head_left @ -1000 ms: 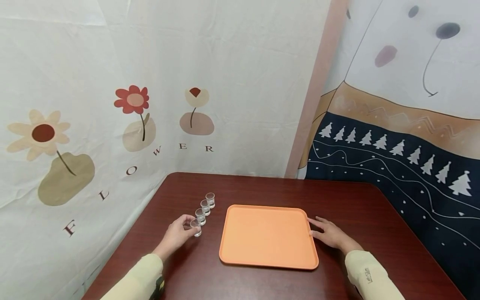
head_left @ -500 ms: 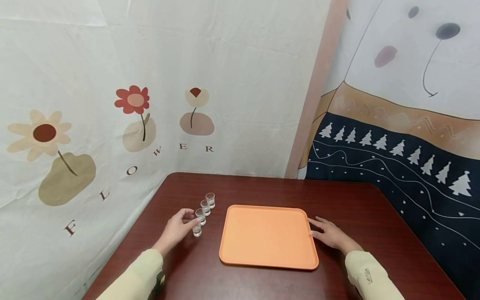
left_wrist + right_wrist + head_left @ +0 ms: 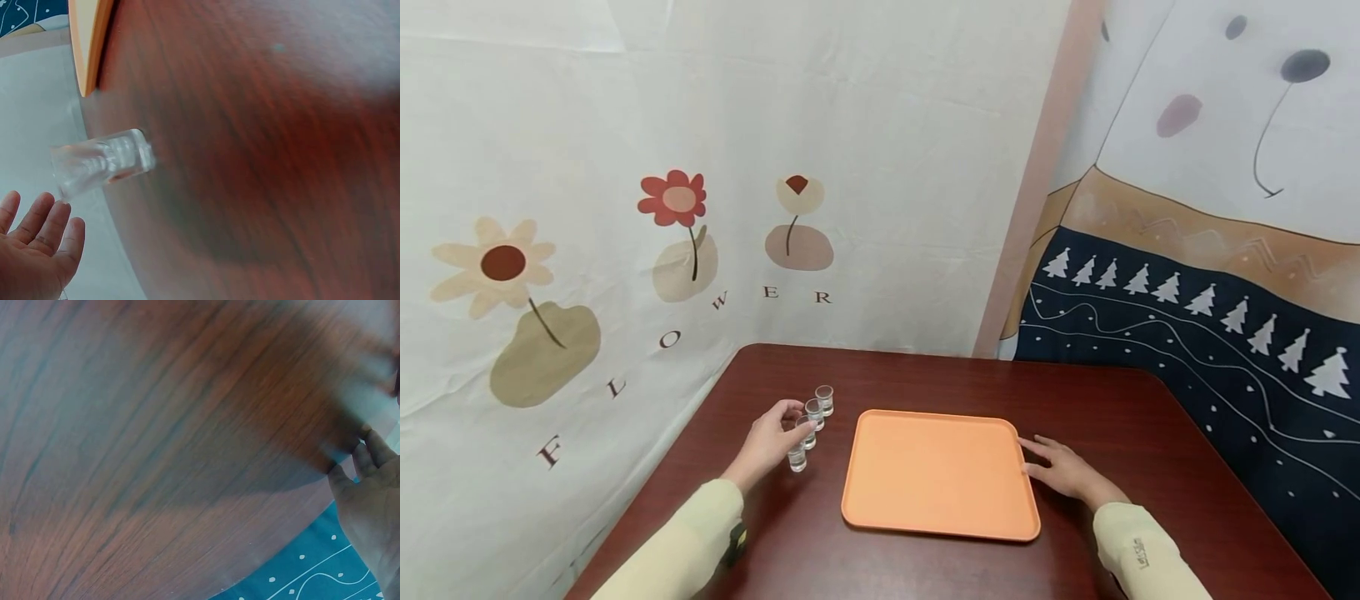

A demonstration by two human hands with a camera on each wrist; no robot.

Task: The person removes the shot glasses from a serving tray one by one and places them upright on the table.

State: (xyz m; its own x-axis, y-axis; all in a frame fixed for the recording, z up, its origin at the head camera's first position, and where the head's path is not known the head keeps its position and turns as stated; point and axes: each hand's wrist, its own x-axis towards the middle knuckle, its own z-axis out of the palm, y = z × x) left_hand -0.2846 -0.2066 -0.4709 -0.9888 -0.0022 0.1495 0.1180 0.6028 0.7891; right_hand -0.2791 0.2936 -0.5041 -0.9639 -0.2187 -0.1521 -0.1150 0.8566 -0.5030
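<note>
Several small clear shot glasses stand upright in a slanting row left of the tray, from the nearest glass [image 3: 797, 459] to the farthest glass [image 3: 826, 402]. My left hand [image 3: 765, 442] is beside the row, its thumb crossing in front of the second glass from the near end; contact cannot be told. In the left wrist view a glass [image 3: 103, 161] stands beyond the loosely extended fingers [image 3: 53, 228]. An orange rectangular tray [image 3: 942, 475] lies flat on the table. At its right edge my right hand [image 3: 1063, 469] rests with spread fingers, the fingertips touching the rim.
The dark red-brown wooden table [image 3: 925, 567] carries the tray and the glasses. Behind it hangs a pale cloth [image 3: 910, 208] printed with flowers, and at the right another cloth [image 3: 1225, 358] with trees and a bear.
My left hand has slid away from me along the row, from the nearest glass to the second. The glasses stay in place and my right hand has not moved. The head view has turned slightly left.
</note>
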